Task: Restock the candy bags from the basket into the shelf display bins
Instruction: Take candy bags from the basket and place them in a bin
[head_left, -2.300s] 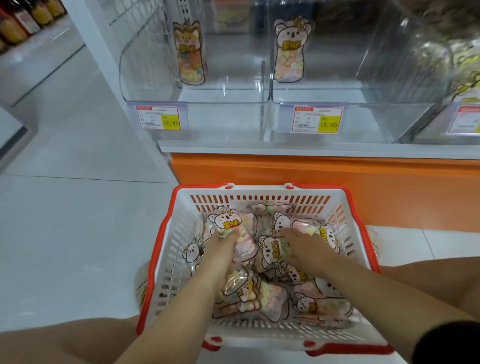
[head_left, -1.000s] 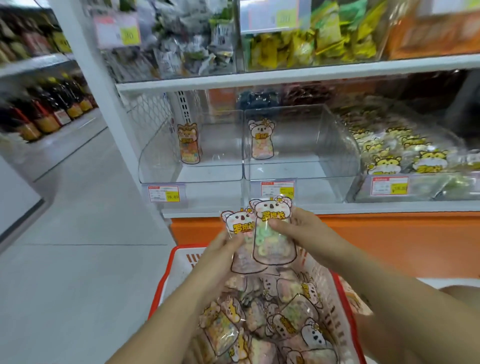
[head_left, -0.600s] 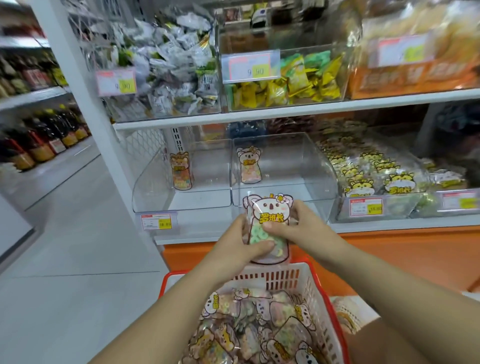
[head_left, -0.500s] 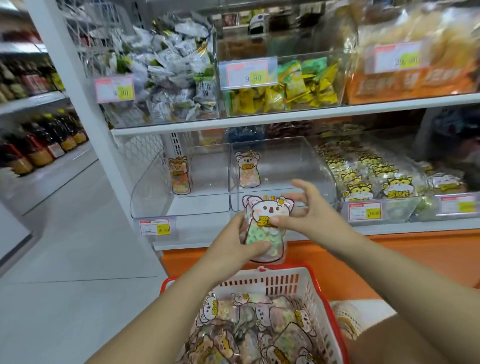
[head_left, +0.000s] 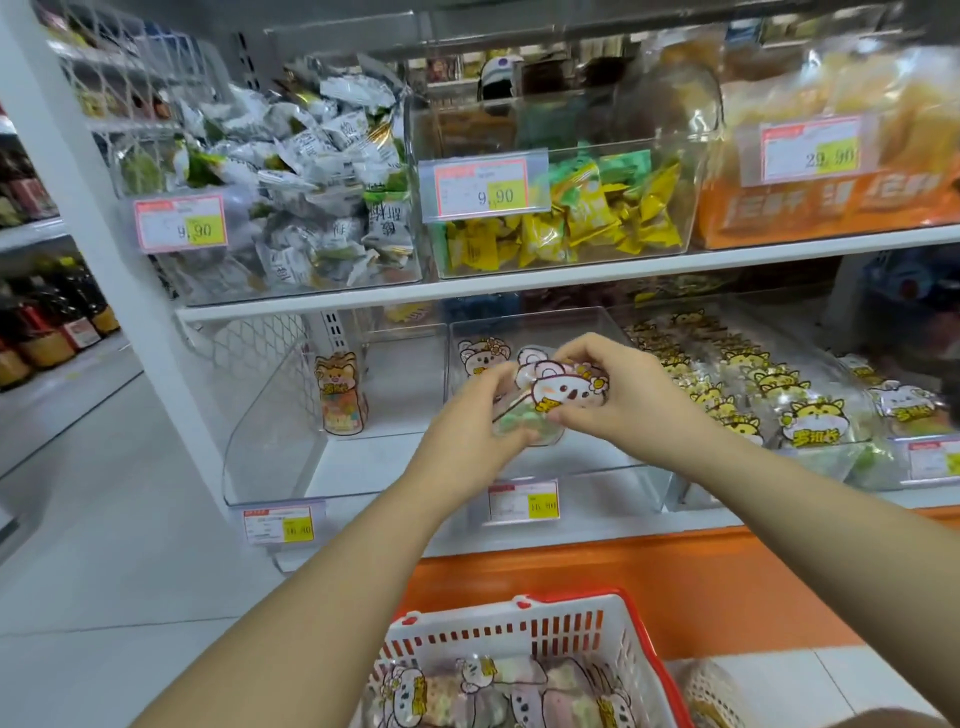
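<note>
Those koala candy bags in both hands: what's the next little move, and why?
Probably lower them onto the floor of the clear bin and let go. Both hands hold the koala candy bags over that nearly bare bin, whose back sample bag matches.

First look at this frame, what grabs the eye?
Both hands, left and right, meet mid-frame, gripping koala candy bags over the clear middle bin on the lower shelf. Below, the red-rimmed basket holds more bags. Above, bins of green-white and yellow packets carry 9.90 tags.
</note>
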